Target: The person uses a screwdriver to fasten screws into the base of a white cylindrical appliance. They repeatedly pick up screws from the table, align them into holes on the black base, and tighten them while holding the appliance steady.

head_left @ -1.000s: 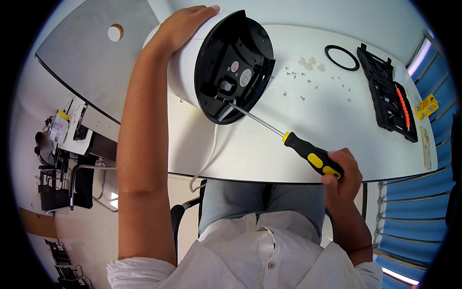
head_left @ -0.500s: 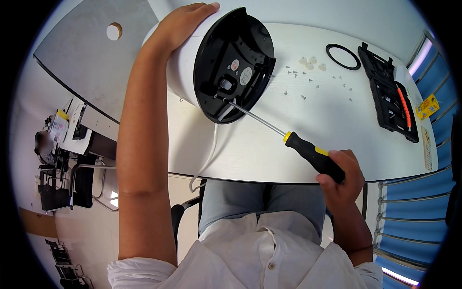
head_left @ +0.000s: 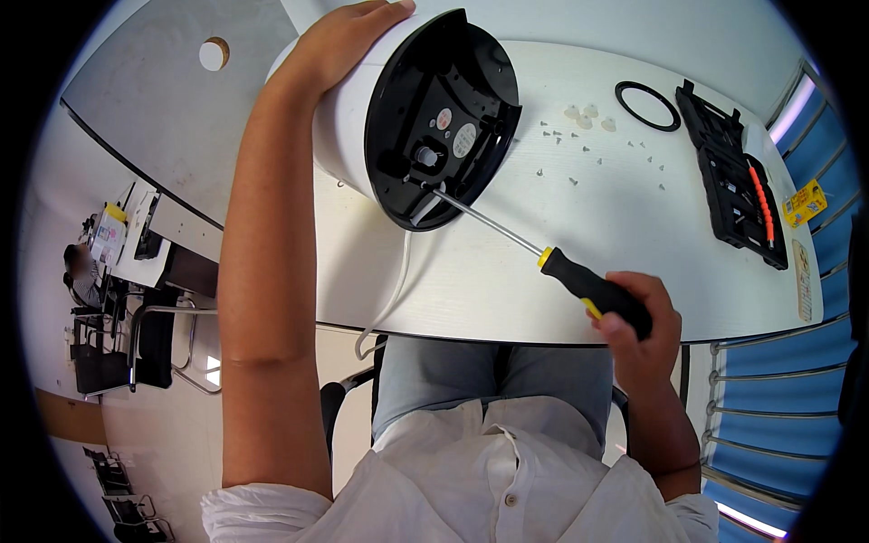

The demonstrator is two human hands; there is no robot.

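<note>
A white rounded appliance (head_left: 342,122) lies tipped on the table, its black underside (head_left: 480,86) facing me. My left hand (head_left: 348,38) holds it steady from above, the fingers stretched over the white body. My right hand (head_left: 644,326) is closed around the butt of a screwdriver (head_left: 579,279) with a black and yellow handle. Its long metal shaft slants up to the left, and the tip reaches into the lower part of the underside, where its exact seat is too small to make out. A white power cord (head_left: 398,281) hangs from the appliance over the table's front edge.
Several small screws (head_left: 573,181) and translucent pads (head_left: 587,116) lie right of the appliance. Beyond them are a black ring (head_left: 647,106), an unfolded black tool case (head_left: 720,185) with an orange-red flexible shaft (head_left: 760,204), and a yellow box (head_left: 804,202). A grey table (head_left: 172,100) adjoins at left.
The screwdriver handle has rolled, its yellow patch now facing lower left. My right fingers have shifted round it. The left hand and appliance stay nearly the same.
</note>
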